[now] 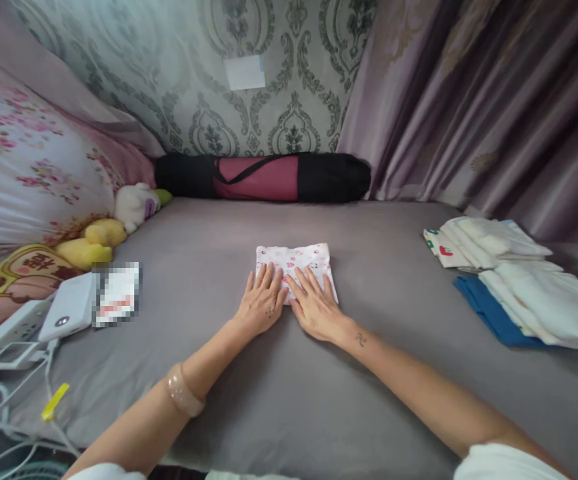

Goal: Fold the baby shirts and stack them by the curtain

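A small folded cloth [293, 255], white with pink and red printed figures, lies flat on the grey bed sheet [279, 400]. My left hand [263, 301] rests palm down on its near left part, fingers stretched forward. Beside it, my right hand [316, 303] lies flat on the near right part with its fingers spread. The two thumbs almost meet at the middle of the cloth. The palms and fingers cover much of the near half, so that part of the cloth is hidden.
Two stacks of folded cloths [499, 240] lie at the right, a blue one [489, 317] among them. At the left are a power bank [69, 307], a power strip [11, 333], cables and soft toys [86, 250]. A black and red long bag [263, 179] lies along the wall.
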Action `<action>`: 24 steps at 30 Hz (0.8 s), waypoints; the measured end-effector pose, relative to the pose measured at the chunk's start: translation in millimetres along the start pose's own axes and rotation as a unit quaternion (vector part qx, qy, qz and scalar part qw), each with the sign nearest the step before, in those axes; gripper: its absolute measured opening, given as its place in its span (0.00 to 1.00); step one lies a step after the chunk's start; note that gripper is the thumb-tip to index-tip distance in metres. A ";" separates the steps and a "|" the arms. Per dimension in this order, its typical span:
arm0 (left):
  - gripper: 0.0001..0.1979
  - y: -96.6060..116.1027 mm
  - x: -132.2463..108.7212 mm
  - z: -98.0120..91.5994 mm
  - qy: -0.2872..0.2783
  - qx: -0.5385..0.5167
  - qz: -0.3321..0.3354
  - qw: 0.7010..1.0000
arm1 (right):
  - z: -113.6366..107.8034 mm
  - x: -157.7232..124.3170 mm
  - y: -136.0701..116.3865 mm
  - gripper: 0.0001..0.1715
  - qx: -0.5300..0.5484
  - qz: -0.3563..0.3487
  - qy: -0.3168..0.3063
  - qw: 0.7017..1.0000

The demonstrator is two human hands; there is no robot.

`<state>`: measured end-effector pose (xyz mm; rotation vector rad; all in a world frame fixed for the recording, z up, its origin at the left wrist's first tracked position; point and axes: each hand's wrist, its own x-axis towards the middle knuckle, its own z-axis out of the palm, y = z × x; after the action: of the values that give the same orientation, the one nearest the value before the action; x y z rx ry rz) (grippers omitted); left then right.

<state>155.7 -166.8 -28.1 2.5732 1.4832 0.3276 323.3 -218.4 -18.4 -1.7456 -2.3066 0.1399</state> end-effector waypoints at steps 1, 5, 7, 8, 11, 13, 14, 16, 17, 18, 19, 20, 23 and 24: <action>0.29 0.8 -3.0 1.4 -0.011 -0.004 -0.001 1.000 | 1.9 -3.6 -1.8 0.33 0.002 0.000 -0.007 1.000; 0.30 0.0 -4.4 6.4 -0.035 -0.022 -0.006 0.999 | 6.1 -8.6 -4.0 0.33 0.017 0.007 -0.019 1.000; 0.29 -4.9 0.2 4.8 -0.043 -0.054 -0.003 0.998 | 2.5 -6.4 -1.4 0.34 0.041 0.003 -0.031 0.999; 0.29 -9.0 3.4 2.3 -0.045 -0.080 0.002 0.996 | -1.1 -4.3 1.3 0.33 0.062 -0.001 -0.040 0.997; 0.25 -26.9 16.0 -10.2 -0.002 -0.173 -0.029 0.984 | -17.1 6.1 17.5 0.29 0.152 0.021 -0.014 0.988; 0.24 -40.9 26.1 -18.8 0.047 -0.207 -0.111 0.971 | -28.2 16.1 35.4 0.26 0.185 0.103 0.059 0.975; 0.24 -47.3 31.4 -21.9 0.058 -0.212 -0.156 0.963 | -32.6 21.5 45.7 0.24 0.183 0.165 0.092 0.965; 0.24 -57.0 42.6 -24.6 0.051 -0.221 -0.222 0.948 | -37.2 32.2 66.3 0.19 0.172 0.272 0.096 0.942; 0.23 -59.8 48.3 -24.4 0.042 -0.233 -0.240 0.941 | -37.3 37.1 75.4 0.17 0.177 0.310 0.080 0.931; 0.22 -61.3 54.1 -23.5 0.034 -0.249 -0.253 0.934 | -36.3 41.5 83.1 0.16 0.192 0.336 0.058 0.920; 0.20 -61.5 59.9 -22.4 0.026 -0.266 -0.263 0.927 | -34.3 45.5 89.0 0.15 0.213 0.353 0.038 0.910; 0.18 -60.8 65.5 -21.5 0.017 -0.280 -0.275 0.920 | -31.8 49.0 93.2 0.15 0.235 0.363 0.022 0.901; 0.13 -56.6 79.7 -22.0 -0.022 -0.297 -0.312 0.902 | -25.3 57.4 96.9 0.14 0.285 0.378 -0.004 0.881; 0.12 -55.6 83.3 -23.3 -0.032 -0.297 -0.324 0.898 | -24.3 59.7 96.3 0.14 0.296 0.382 -0.008 0.876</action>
<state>143.7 -66.4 -9.7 1.5134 1.7584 0.4939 404.2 -136.0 -8.2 -2.1366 -1.2204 0.8874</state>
